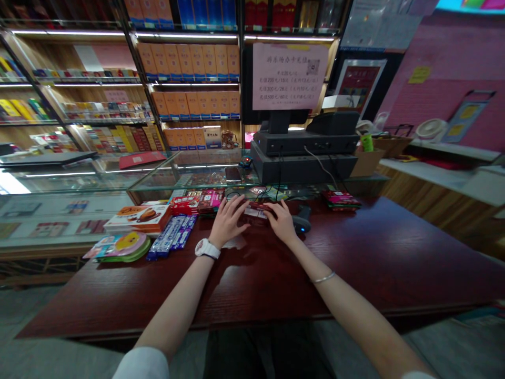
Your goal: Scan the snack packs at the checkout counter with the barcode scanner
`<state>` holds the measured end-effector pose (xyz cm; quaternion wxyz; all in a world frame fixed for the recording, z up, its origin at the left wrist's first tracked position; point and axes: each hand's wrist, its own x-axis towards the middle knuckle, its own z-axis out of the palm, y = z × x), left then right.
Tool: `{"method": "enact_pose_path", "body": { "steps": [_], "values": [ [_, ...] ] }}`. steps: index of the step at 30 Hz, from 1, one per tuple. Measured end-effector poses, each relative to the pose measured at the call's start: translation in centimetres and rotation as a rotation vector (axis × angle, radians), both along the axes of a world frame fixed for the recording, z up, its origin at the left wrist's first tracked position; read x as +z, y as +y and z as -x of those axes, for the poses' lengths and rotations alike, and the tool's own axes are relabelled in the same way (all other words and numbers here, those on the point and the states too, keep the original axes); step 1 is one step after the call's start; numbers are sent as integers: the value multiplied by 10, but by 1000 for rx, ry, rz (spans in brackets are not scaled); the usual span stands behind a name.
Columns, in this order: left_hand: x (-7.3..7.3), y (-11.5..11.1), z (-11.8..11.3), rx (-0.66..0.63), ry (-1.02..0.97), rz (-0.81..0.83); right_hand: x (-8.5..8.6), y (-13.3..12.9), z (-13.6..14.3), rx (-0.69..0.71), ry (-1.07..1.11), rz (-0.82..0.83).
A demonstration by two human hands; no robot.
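Observation:
My left hand (228, 220), with a white watch on its wrist, lies with fingers spread over the back of the dark wooden table. Its fingertips reach the left end of a dark red packet (255, 212); what lies under the palm is hidden. From the other side, my right hand (282, 222) has thumb and fingers closed on the packet's right end. Left of my left hand are pink-and-dark packets (211, 200), a red packet (183, 205) and several blue-purple wrapped bars (173, 236). A black scanner-like device (303, 221) with a blue light sits beside my right hand.
An orange-and-white box (138, 217) and a round-edged colourful pack (123, 246) lie at the table's left. More pink packets (341, 200) lie at the back right. Behind stand a glass counter (189, 171), a black register (303, 163) with cables, and a monitor bearing a paper sign (290, 76).

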<state>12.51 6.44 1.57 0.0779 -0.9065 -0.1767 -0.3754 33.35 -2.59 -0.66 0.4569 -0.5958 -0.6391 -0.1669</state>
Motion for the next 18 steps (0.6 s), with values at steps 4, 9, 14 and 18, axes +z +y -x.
{"method": "enact_pose_path", "body": {
  "steps": [4,9,14,18],
  "values": [
    [-5,-2,-2,18,118,2,2,1,-4,11,51,22],
    [-8,-4,-5,53,153,6,0,3,-6,14,49,44],
    [-6,-5,-3,41,137,14,0,4,-3,28,37,66],
    [-7,-3,-3,34,105,22,1,2,-3,6,-25,64]
  ]
}}
